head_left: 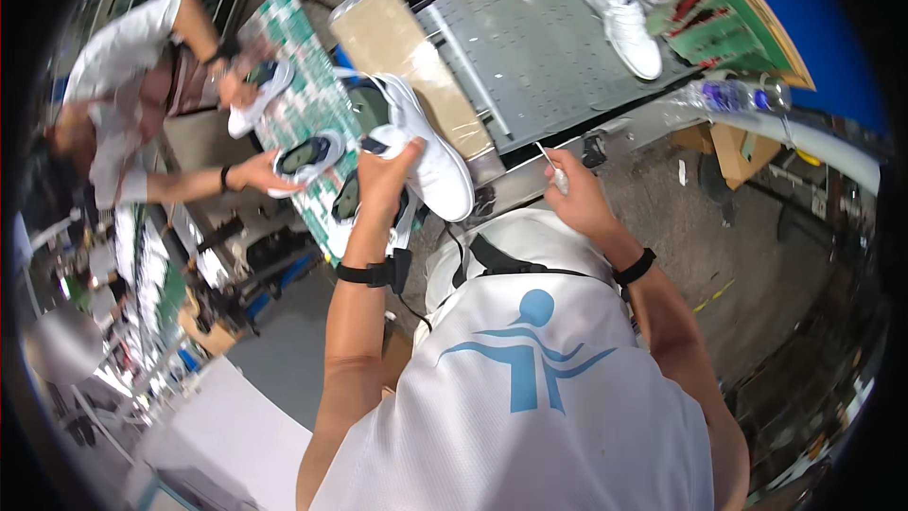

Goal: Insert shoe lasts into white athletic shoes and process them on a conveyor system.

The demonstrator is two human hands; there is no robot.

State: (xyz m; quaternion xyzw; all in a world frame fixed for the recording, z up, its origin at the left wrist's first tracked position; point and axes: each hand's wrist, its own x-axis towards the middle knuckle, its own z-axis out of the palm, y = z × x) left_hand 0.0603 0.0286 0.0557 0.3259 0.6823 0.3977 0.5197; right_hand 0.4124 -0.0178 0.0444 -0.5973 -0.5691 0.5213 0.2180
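My left hand (pixel 383 175) is closed on a white sneaker (pixel 443 170) near its tongue and collar. The toe of this shoe points toward me, at the near end of a green-and-white patterned board. My right hand (pixel 579 197) grips a thin-shafted hand tool with a whitish handle (pixel 562 182); its exact kind is unclear. The tool's tip points at the conveyor edge, apart from the shoe. Partly hidden behind my left hand and wrist lies another white sneaker with a dark green lining (pixel 346 201).
At left, a co-worker holds two white sneakers (pixel 312 156) over the patterned board (pixel 284 28). A grey conveyor belt (pixel 530 19) lies ahead, with a white sneaker (pixel 632 38) near green-and-red strips (pixel 681 9). Plastic bottles (pixel 724 95) rest along its right rail. Cardboard (pixel 411 57) covers its left edge.
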